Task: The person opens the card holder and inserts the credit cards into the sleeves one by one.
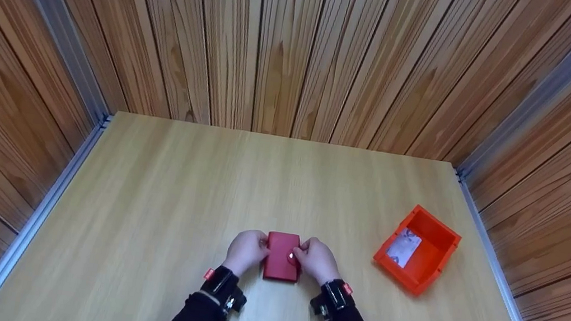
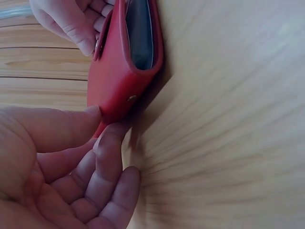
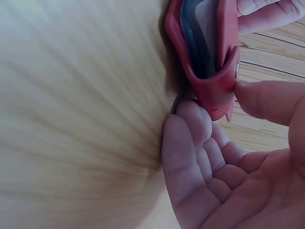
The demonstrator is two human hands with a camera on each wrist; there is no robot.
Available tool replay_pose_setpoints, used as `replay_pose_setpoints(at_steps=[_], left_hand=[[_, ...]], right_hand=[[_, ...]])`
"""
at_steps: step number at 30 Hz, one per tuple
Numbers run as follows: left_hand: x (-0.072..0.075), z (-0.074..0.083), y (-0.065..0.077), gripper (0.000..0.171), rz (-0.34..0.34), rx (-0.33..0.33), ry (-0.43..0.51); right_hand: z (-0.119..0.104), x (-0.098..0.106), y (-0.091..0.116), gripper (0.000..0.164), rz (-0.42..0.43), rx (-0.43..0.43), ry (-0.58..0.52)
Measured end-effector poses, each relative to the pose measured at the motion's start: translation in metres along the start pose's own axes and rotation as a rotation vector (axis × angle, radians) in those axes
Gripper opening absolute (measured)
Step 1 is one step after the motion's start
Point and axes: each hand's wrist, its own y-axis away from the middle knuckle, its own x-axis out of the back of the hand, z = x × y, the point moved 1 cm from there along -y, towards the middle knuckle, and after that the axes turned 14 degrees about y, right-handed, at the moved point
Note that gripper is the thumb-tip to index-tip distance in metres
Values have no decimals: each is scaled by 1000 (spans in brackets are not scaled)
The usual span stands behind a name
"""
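A small red card wallet (image 1: 280,257) is held just at the tabletop, in front of the person, between both hands. My left hand (image 1: 247,251) pinches its left edge, thumb on the upper face and fingers under the edge. At the opposite edge, my right hand (image 1: 317,260) grips it, with the thumb by the round metal snap of the closing strap. Seen from the left wrist, the wallet (image 2: 112,71) shows dark inner sleeves at its end. Similar sleeves and a pale layer show inside the wallet (image 3: 214,86) in the right wrist view.
An orange plastic bin (image 1: 439,246) stands at an angle on the right of the table, with a pale printed card (image 1: 404,247) inside at its left. Wood-plank walls (image 1: 285,47) and metal rails border the light wooden tabletop (image 1: 175,178).
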Motion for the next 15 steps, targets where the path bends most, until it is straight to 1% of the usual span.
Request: replay_pose_setpoints(at_steps=[3,10,15], left_hand=[[0,-1,-5,22,1,13,8],[-1,0,-15,26,6,47,49],[-2,2,-19,26,10,66,56]], right_hand=[[0,0,-5,20,7,-7,10],[-1,2,-13,19,18,-37,-8],[0,0,-16,19,66,-11,23]])
